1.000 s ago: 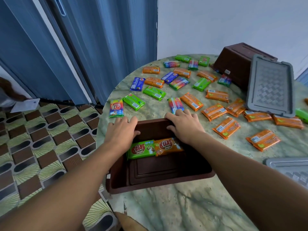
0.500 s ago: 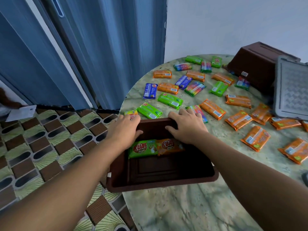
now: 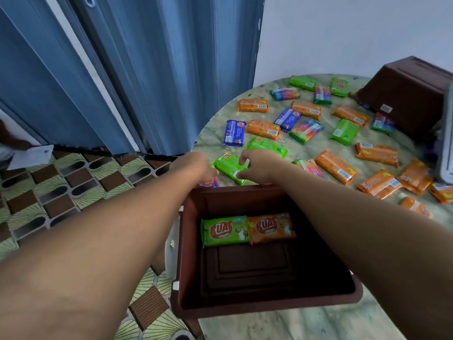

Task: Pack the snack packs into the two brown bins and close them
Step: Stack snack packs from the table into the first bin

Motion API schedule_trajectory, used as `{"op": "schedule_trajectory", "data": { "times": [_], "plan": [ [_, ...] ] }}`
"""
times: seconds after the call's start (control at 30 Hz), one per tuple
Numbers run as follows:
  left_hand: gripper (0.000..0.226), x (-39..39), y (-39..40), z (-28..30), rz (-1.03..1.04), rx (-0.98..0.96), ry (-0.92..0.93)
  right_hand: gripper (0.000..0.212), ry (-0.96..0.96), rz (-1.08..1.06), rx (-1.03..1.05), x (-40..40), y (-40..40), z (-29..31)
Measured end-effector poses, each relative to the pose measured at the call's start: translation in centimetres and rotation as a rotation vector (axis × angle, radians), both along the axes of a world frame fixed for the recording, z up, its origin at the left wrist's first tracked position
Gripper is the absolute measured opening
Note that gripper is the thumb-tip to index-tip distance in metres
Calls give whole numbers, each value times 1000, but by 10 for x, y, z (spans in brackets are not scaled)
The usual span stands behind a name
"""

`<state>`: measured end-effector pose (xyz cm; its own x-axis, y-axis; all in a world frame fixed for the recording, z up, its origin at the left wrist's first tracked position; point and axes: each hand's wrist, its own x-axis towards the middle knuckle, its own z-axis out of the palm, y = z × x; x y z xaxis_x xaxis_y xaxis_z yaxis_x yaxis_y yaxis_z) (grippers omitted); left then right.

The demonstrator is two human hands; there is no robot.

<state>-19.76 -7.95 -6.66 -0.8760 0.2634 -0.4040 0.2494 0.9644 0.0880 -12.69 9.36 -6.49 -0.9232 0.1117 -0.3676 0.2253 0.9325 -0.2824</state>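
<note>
An open brown bin [image 3: 184,253] stands at the near edge of the marble table [image 3: 306,323]. A green snack pack [image 3: 224,231] and an orange one [image 3: 270,228] lie side by side against its far wall. Just beyond the bin another green snack pack [image 3: 228,164] lies between my hands. My right hand [image 3: 261,168] curls thumb and fingers around its right end. My left hand [image 3: 197,166] touches its left end, its fingers hidden, above a multicoloured pack [image 3: 208,184]. The second brown bin [image 3: 404,94] lies tipped at the far right.
Several orange, green, blue and multicoloured packs are scattered over the far half of the table. A grey lid [image 3: 446,143] leans at the right edge. A blue folding door [image 3: 147,69] and a patterned tiled floor [image 3: 61,192] are to the left.
Both hands have left the bin's far rim and reached forward to the green pack behind it. The view has shifted left and down.
</note>
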Motion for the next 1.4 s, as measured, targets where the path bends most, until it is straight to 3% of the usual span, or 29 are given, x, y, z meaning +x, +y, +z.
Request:
{"op": "schedule_trajectory", "data": {
  "times": [0.1, 0.27, 0.37, 0.5, 0.6, 0.67, 0.77, 0.97, 1.27, 1.4],
  "plan": [
    [44, -10, 7, -15, 13, -51, -85, 58, -55, 23, 45, -18, -6, -17],
    [81, -18, 16, -45, 112, 16, -89, 85, -56, -33, 60, -39, -22, -40],
    [90, -20, 18, -58, 175, 47, -119, 101, -78, -16, 110, -47, -27, -54],
    [102, -24, 17, -62, 274, 139, -178, 92, -59, -42, 149, -48, -23, -57],
    [117, -26, 18, -58, 244, 119, -160, 99, -71, -120, 173, -42, -19, -50],
    [116, -25, 17, -50, 237, 144, -144, 101, -51, -193, 136, -37, -15, -41],
    [107, -20, 16, -32, 200, 302, -64, 86, 38, -266, 124, -27, -9, -23],
    [70, 10, 8, 11, 71, 440, 230, 77, 242, -333, 47, 19, -5, 7],
    [65, 117, -23, 44, -187, 384, 492, 77, 527, -184, 51, 131, -10, 19],
    [69, 163, -35, 28, -273, 265, 422, 78, 388, 12, 64, 174, -4, 8]
  ]
}}
